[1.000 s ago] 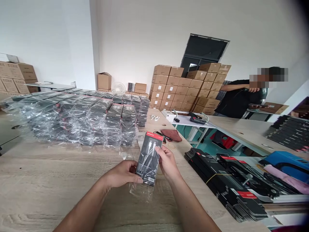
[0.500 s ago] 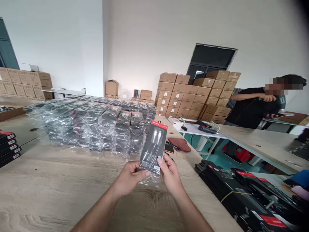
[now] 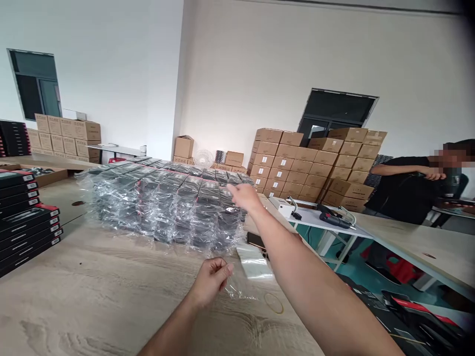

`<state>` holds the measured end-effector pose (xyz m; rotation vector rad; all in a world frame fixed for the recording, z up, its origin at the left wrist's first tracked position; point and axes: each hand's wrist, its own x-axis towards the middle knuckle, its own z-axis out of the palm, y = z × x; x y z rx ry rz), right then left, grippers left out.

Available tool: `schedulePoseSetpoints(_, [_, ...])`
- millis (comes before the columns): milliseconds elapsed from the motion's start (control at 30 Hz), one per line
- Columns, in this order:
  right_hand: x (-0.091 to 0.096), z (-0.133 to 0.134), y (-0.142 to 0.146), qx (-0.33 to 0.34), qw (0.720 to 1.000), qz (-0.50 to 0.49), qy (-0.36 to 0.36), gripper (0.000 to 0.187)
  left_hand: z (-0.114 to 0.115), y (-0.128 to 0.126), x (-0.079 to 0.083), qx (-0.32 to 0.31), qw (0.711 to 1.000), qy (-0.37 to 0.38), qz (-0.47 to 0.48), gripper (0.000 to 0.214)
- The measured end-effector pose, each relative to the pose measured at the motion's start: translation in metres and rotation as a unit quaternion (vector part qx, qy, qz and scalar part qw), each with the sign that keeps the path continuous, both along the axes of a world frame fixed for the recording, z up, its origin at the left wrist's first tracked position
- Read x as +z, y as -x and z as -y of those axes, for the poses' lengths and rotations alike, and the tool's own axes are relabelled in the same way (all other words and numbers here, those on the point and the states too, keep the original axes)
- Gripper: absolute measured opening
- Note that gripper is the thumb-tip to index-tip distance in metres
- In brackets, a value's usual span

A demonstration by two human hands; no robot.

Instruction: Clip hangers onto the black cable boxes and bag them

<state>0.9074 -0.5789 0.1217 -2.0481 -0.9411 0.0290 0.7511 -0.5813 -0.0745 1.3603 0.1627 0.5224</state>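
My left hand (image 3: 213,281) is closed in a pinch above the wooden table, on the edge of a clear plastic bag (image 3: 240,290). The bag trails to the right of my thumb. My right hand (image 3: 245,196) reaches forward over the right end of the stack of bagged cable boxes (image 3: 163,202). Its fingers are stretched out at the top of the stack, with no object visible in them. These boxes are dark, packed in shiny clear film and piled in several rows. A pile of flat clear bags (image 3: 256,263) lies under my right forearm.
Unwrapped black-and-red boxes (image 3: 27,237) are stacked at the left. A rubber band (image 3: 273,303) and a phone (image 3: 255,240) lie near my right forearm. Brown cartons (image 3: 297,163) stand by the wall. A person (image 3: 404,190) in black is at the right table (image 3: 401,237).
The bagged cable box has left both hands. My right hand has moved forward to the stack. My left hand stays low, pinching a clear bag. The view has shifted left.
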Motion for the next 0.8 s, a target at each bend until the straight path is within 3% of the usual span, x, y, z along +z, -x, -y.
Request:
schedulePoseSetpoints(67, [-0.012,0.023,-0.011,-0.050,0.993,0.095,-0.052,0.038,-0.004,0.001,-0.001,-0.009,1.000,-0.023,-0.015,0.045])
schedulePoseSetpoints(133, [-0.036,0.053,-0.017,-0.078,0.984,0.119,-0.109,0.040,-0.007,0.004,0.001,-0.024,0.997,-0.053,-0.044,0.042])
schedulePoseSetpoints(200, [-0.072,0.082,-0.013,-0.098,0.979,0.127,-0.128,0.044,-0.008,0.008,0.005,-0.040,0.989,-0.118,-0.086,0.039])
schedulePoseSetpoints(267, [-0.116,0.101,-0.003,-0.072,0.984,0.139,-0.089,0.045,-0.012,0.014,0.010,-0.045,0.966,-0.226,-0.120,0.035])
schedulePoseSetpoints(367, [-0.181,0.114,0.013,-0.016,0.986,0.163,-0.008,0.044,-0.035,0.031,0.020,0.004,0.908,-0.389,-0.156,0.029])
schedulePoseSetpoints(467, [-0.226,0.117,0.018,0.094,0.974,0.200,0.055,0.047,-0.079,0.073,0.033,0.156,0.845,-0.465,-0.213,0.030])
schedulePoseSetpoints(500, [-0.234,0.117,0.018,0.127,0.967,0.209,0.072,0.047,-0.097,0.093,0.039,0.240,0.804,-0.488,-0.243,0.029])
schedulePoseSetpoints(533, [-0.239,0.117,0.017,0.152,0.961,0.212,0.088,0.045,-0.117,0.116,0.047,0.344,0.737,-0.503,-0.291,0.029])
schedulePoseSetpoints(600, [-0.241,0.116,0.015,0.175,0.957,0.202,0.112,0.041,-0.159,0.165,0.062,0.449,0.666,-0.494,-0.333,0.033])
schedulePoseSetpoints(700, [-0.236,0.115,0.013,0.178,0.960,0.175,0.126,0.041,-0.216,0.233,0.078,0.531,0.563,-0.500,-0.389,0.045])
schedulePoseSetpoints(800, [-0.231,0.115,0.014,0.175,0.965,0.158,0.117,0.042,-0.245,0.283,0.076,0.535,0.504,-0.508,-0.449,0.062])
